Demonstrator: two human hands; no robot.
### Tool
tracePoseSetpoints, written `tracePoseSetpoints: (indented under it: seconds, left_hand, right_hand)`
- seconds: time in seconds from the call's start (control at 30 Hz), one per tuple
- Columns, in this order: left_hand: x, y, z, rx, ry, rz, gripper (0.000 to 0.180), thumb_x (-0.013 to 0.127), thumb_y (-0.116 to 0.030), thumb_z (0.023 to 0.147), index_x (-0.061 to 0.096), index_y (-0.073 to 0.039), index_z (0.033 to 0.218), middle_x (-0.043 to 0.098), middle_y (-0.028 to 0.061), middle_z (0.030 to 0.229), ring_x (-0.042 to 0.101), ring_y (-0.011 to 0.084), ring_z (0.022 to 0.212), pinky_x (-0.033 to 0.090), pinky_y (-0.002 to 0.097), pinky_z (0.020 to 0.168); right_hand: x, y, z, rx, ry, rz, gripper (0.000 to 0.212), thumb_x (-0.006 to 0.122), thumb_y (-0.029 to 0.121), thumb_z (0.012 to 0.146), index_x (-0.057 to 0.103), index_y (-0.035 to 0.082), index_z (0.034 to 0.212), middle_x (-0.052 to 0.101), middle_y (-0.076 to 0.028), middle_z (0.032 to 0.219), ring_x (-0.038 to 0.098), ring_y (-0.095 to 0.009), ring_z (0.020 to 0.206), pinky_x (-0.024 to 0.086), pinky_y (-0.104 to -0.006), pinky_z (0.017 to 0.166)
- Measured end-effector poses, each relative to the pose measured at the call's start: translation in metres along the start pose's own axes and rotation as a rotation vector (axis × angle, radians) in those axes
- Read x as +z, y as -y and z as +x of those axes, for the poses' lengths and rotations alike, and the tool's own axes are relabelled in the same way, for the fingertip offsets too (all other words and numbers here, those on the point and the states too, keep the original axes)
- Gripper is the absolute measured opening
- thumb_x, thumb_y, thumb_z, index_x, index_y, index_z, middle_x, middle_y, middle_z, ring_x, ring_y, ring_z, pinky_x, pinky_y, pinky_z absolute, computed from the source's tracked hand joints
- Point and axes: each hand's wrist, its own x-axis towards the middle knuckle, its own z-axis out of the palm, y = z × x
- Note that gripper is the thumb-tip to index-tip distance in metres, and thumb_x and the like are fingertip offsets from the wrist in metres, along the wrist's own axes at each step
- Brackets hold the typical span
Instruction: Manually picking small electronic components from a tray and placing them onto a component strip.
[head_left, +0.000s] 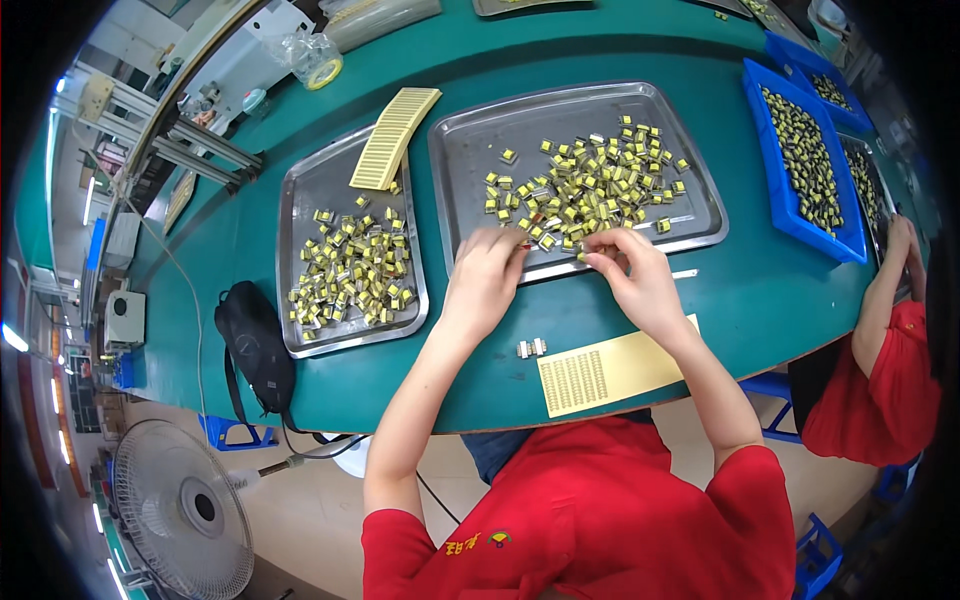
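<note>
A steel tray (455, 140) in the middle holds a loose heap of small yellow-wrapped transformers (600, 190). Over its near edge, my left hand (487, 275) is closed in a pinch; a speck of red shows at its fingertips, too small to name. My right hand (635, 278) pinches a small yellow-topped transformer (582, 256) between thumb and finger, at the same edge. Below the right wrist lies a yellow card (610, 372) with rows of small parts or marks on its left half. Several small metallic pieces (532, 348) sit beside the card.
A second steel tray (300, 190) at left holds more transformers, with a slotted yellow board (395, 138) across its far end. A black pouch (255, 345) lies near the left edge. Blue bins (785, 190) stand at right, near a co-worker's hand (900, 240). A fan (185, 505) stands lower left.
</note>
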Motion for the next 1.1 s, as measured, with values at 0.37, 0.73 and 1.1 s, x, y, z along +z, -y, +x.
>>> tracePoseSetpoints:
  seconds: [0.37,0.73,1.1]
  left_hand:
    - [-0.034,-0.035,-0.042,-0.758,0.290,-1.409,0.032,0.059,-0.012,0.098,0.057,0.006,0.124,0.066,0.0120,0.109,0.068,0.0210,0.097,0.054,0.0312,0.085]
    - [-0.038,-0.040,-0.060,-0.763,0.275,-1.395,0.029,0.063,-0.007,0.095,0.059,0.005,0.121,0.065,0.0095,0.111,0.068,0.0231,0.101,0.055,0.0325,0.089]
    - [-0.023,-0.059,-0.068,-0.056,0.130,-0.330,0.031,0.076,-0.004,0.076,0.066,-0.006,0.105,0.067,0.0038,0.099,0.061,0.0235,0.096,0.046,0.0344,0.084]
  right_hand:
    - [-0.005,0.022,-0.032,0.464,0.264,0.818,0.029,0.061,0.021,0.097,0.065,-0.001,0.116,0.067,-0.002,0.097,0.054,-0.007,0.083,0.045,-0.0228,0.076]
    - [0.002,0.027,-0.053,0.505,0.243,0.902,0.028,0.062,0.013,0.096,0.063,0.001,0.122,0.066,-0.003,0.101,0.059,-0.008,0.093,0.047,-0.0248,0.081]
    - [0.005,0.015,-0.065,-0.044,0.238,-0.005,0.025,0.070,0.010,0.085,0.064,0.000,0.107,0.063,-0.009,0.096,0.061,-0.022,0.088,0.050,-0.0320,0.079]
